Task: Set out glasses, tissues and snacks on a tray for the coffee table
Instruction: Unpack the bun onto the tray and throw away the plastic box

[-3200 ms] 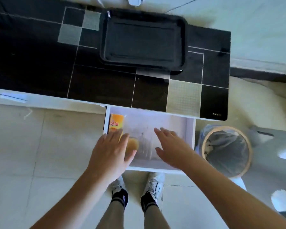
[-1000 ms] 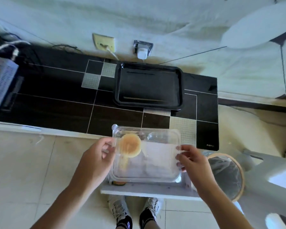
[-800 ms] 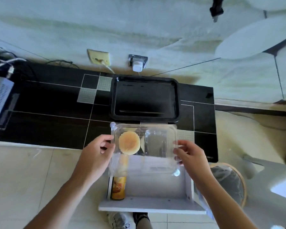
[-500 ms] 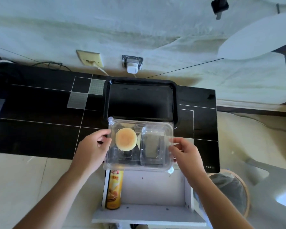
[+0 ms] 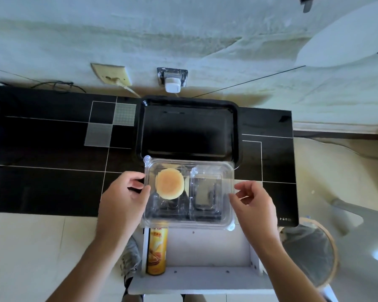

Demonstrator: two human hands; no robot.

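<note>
Nearest, a white open drawer [image 5: 207, 253] holds a yellow cylindrical crisp can [image 5: 156, 250] lying along its left wall. Above it, the left hand [image 5: 123, 198] and right hand [image 5: 252, 202] pinch opposite edges of a clear plastic clamshell box [image 5: 189, 192] containing one round golden cake [image 5: 169, 183]. Beyond, a black rectangular tray [image 5: 189, 129] sits on the glossy black table [image 5: 42, 149].
</note>
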